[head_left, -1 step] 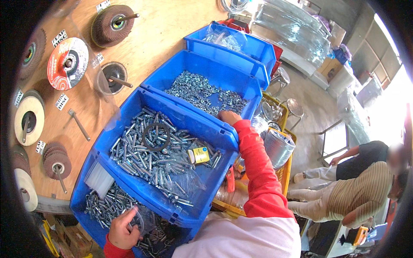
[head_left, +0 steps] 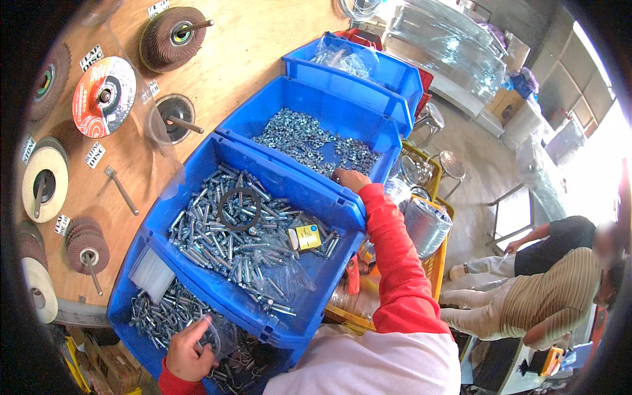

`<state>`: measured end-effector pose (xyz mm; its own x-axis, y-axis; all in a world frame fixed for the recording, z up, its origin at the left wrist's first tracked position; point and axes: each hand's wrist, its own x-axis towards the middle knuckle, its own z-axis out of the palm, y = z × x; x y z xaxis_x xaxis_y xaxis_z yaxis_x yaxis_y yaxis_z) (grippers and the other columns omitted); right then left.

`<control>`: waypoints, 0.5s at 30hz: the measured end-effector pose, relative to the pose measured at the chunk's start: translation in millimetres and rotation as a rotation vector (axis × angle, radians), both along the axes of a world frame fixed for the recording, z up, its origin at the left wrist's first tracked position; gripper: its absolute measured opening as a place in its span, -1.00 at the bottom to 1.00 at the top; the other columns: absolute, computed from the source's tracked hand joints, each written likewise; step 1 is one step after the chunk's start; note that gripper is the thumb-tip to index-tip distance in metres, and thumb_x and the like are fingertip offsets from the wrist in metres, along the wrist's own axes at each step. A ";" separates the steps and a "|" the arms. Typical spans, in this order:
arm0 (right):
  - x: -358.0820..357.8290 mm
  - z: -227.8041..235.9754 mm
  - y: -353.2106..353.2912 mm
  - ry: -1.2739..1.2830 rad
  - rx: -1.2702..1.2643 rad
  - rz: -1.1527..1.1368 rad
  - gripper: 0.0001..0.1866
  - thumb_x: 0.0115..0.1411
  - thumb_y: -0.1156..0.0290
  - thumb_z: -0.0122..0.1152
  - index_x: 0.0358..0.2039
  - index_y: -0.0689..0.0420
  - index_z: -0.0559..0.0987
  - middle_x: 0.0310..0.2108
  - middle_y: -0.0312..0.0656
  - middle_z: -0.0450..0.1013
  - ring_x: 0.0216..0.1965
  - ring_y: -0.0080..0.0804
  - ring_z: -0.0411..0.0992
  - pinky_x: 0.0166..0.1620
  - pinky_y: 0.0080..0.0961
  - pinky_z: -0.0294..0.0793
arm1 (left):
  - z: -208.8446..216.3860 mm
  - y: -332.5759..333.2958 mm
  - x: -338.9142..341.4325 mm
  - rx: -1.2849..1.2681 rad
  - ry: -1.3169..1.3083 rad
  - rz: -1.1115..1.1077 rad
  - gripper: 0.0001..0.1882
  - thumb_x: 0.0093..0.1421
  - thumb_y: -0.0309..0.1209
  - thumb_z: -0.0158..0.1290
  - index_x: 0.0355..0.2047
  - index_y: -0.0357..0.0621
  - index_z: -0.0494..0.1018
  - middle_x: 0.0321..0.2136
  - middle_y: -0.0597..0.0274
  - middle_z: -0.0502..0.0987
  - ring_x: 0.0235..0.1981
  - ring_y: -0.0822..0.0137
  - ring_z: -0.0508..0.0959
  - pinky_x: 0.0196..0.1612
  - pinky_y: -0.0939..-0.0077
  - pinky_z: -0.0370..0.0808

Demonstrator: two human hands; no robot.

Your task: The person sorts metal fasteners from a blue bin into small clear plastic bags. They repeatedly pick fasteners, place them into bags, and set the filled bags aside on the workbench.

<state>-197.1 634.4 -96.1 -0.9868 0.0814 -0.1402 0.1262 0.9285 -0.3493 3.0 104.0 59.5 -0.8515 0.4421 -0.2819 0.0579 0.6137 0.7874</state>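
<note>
At the lower left of the frame, the left hand (head_left: 187, 355) rests in the nearest blue bin (head_left: 135, 289), its fingers (head_left: 197, 326) pinching a clear plastic bag (head_left: 220, 339) over the bolts (head_left: 155, 316). Right of centre, the right hand (head_left: 351, 179) reaches into the upper bin of nuts (head_left: 309, 141), fingers curled down; whether they hold anything cannot be told.

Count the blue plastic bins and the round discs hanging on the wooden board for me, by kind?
Blue plastic bins: 4, at and.
Round abrasive discs on the wooden board: at least 8, among them the red flat disc and the brown flap wheel; more may be cut off at the left edge.
Total: 12.
</note>
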 end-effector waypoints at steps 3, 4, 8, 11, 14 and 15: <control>2.0 -6.8 -0.5 0.000 -0.054 0.123 -0.64 0.25 0.12 0.09 -0.03 -0.05 0.67 -0.11 0.11 0.62 -0.04 0.11 0.60 0.02 -0.01 0.56 | -0.5 0.3 -0.5 0.008 -0.019 0.007 -0.36 0.06 -0.75 -0.03 0.23 -0.50 0.36 0.15 -0.37 0.47 -0.49 0.18 0.73 -0.50 0.51 0.65; 2.0 -8.8 -0.1 -0.004 -0.043 0.122 -0.63 0.26 0.12 0.10 -0.03 -0.04 0.67 -0.11 0.13 0.62 -0.04 0.11 0.60 0.02 0.00 0.56 | -1.0 0.4 -0.9 0.002 -0.027 0.011 -0.36 0.06 -0.75 -0.03 0.24 -0.50 0.36 0.14 -0.37 0.47 -0.49 0.18 0.73 -0.51 0.51 0.65; -2.9 -13.3 -1.9 -0.024 -0.025 0.101 -0.63 0.25 0.10 0.11 -0.07 0.03 0.66 -0.13 0.15 0.62 -0.07 0.14 0.60 0.01 0.03 0.55 | -3.1 0.2 -2.1 0.031 -0.037 -0.001 -0.36 0.07 -0.76 -0.04 0.24 -0.49 0.36 0.14 -0.37 0.47 -0.49 0.17 0.73 -0.51 0.50 0.65; -4.6 -7.6 -0.8 0.188 -0.175 0.067 -0.64 0.26 0.09 0.10 -0.20 0.12 0.63 -0.28 0.08 0.62 -0.25 0.06 0.61 -0.16 -0.04 0.58 | -3.5 -0.3 -1.1 0.035 -0.046 0.015 -0.36 0.07 -0.76 -0.04 0.24 -0.48 0.36 0.14 -0.36 0.47 -0.49 0.18 0.73 -0.51 0.50 0.65; 1.0 5.2 8.7 0.366 -0.746 -0.139 -0.66 0.27 0.10 0.07 -0.35 0.14 0.56 -0.49 -0.07 0.54 -0.50 -0.14 0.50 -0.42 -0.21 0.48 | -2.9 -1.3 0.0 0.067 -0.068 0.029 -0.36 0.08 -0.76 -0.04 0.25 -0.47 0.36 0.15 -0.35 0.47 -0.50 0.20 0.73 -0.51 0.51 0.64; 3.7 9.9 13.9 0.408 -0.979 -0.255 -0.65 0.28 0.10 0.06 -0.40 0.14 0.54 -0.55 -0.13 0.50 -0.58 -0.22 0.44 -0.51 -0.28 0.42 | -2.8 -1.6 0.1 0.044 -0.060 0.019 -0.36 0.08 -0.76 -0.04 0.25 -0.47 0.35 0.15 -0.34 0.47 -0.50 0.21 0.73 -0.52 0.52 0.64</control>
<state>-193.4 648.3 -86.2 -0.9437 0.3213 0.0786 -0.0177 0.1883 -0.9819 3.1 102.3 56.7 -0.8421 0.4392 -0.3131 -0.0011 0.5792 0.8152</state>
